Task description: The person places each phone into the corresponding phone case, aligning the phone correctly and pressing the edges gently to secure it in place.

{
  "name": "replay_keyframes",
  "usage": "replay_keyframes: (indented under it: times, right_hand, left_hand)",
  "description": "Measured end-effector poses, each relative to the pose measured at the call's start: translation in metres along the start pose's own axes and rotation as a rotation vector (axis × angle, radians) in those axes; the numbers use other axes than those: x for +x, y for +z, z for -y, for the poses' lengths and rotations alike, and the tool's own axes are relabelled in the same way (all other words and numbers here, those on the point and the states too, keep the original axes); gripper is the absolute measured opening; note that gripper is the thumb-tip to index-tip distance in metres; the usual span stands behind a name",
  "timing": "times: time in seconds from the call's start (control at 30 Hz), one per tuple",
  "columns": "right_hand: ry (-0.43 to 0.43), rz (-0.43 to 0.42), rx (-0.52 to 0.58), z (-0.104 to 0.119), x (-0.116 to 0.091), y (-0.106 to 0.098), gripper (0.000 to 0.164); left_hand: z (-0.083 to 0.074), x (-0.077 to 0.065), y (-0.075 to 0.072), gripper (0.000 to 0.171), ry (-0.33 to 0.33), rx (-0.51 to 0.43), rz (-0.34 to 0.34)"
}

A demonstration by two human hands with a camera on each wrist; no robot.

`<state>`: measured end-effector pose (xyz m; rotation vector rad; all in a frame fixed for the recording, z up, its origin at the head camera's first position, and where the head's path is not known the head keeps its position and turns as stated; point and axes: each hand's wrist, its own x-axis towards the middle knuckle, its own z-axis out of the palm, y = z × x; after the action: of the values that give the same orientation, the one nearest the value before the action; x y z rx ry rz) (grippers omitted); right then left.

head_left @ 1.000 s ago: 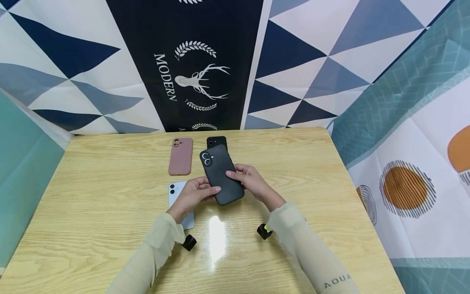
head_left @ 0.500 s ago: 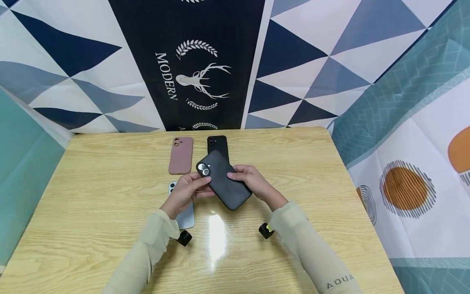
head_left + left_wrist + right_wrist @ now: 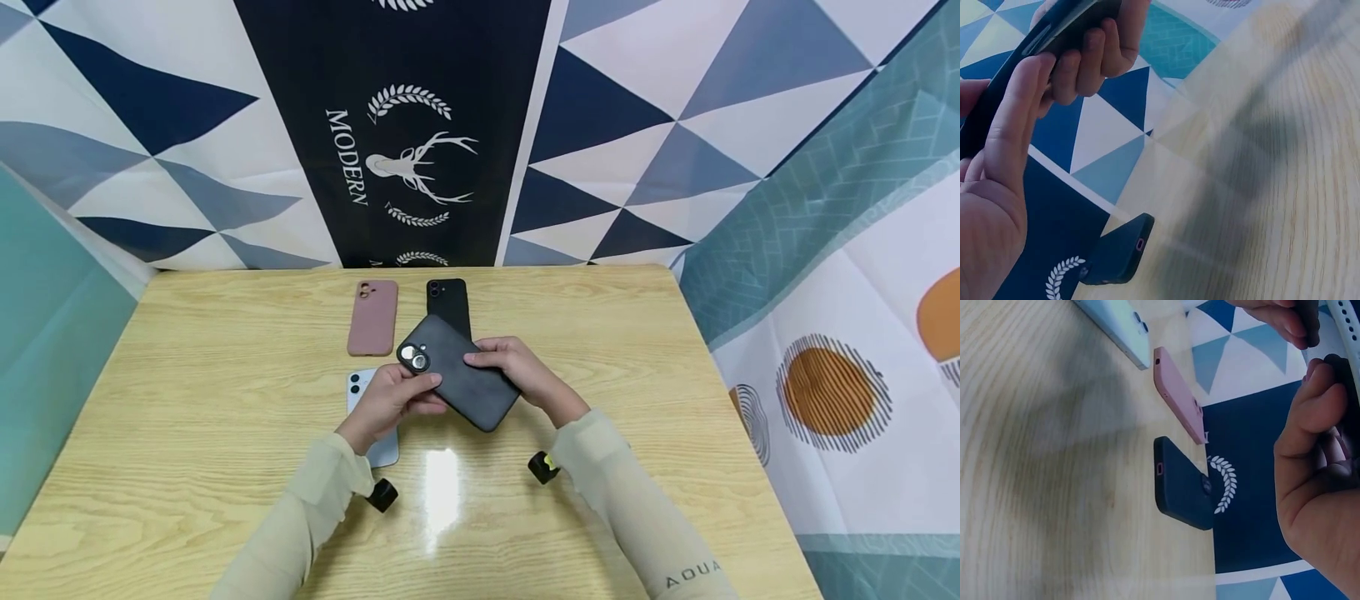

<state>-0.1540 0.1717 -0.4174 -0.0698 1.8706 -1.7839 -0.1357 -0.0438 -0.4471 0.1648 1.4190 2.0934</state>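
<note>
Both hands hold a phone in a black phone case (image 3: 467, 379) above the table, its camera end tilted toward the left. My left hand (image 3: 390, 400) pinches the edge below the camera cutout, thumb on the back. My right hand (image 3: 519, 371) grips the opposite long edge, thumb also on the back. In the right wrist view, a pale phone edge (image 3: 1342, 322) with a row of small holes shows beside the black case. A dark case edge (image 3: 991, 97) runs between the fingers in the left wrist view. The phone's front is hidden from the head view.
A pink phone case (image 3: 372, 318) lies at the back of the wooden table (image 3: 600, 350). Beside it is another black phone or case (image 3: 450, 304), partly covered by the held one. A pale blue phone (image 3: 384, 450) lies under the left hand. Patterned cloth (image 3: 427, 167) hangs behind.
The held phone has turned counterclockwise, its camera end going left and down and its other end right. The left hand's grip has shifted nearer the camera end.
</note>
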Motion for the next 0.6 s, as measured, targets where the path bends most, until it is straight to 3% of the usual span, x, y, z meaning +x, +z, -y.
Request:
replay_keyframes:
  times: [0.3, 0.47, 0.6]
  right_hand:
    - [-0.046, 0.017, 0.041, -0.001, -0.002, -0.008, 0.042]
    - [0.004, 0.099, 0.069, -0.005, -0.003, -0.011, 0.032]
    - [0.024, 0.100, 0.077, -0.007, -0.002, -0.012, 0.022]
  left_hand:
    - [0.001, -0.002, -0.003, 0.018, 0.151, 0.018, -0.101]
    - [-0.001, -0.002, -0.004, 0.017, 0.210, -0.002, -0.148]
    - [-0.001, -0.002, -0.002, 0.016, 0.225, -0.043, -0.144]
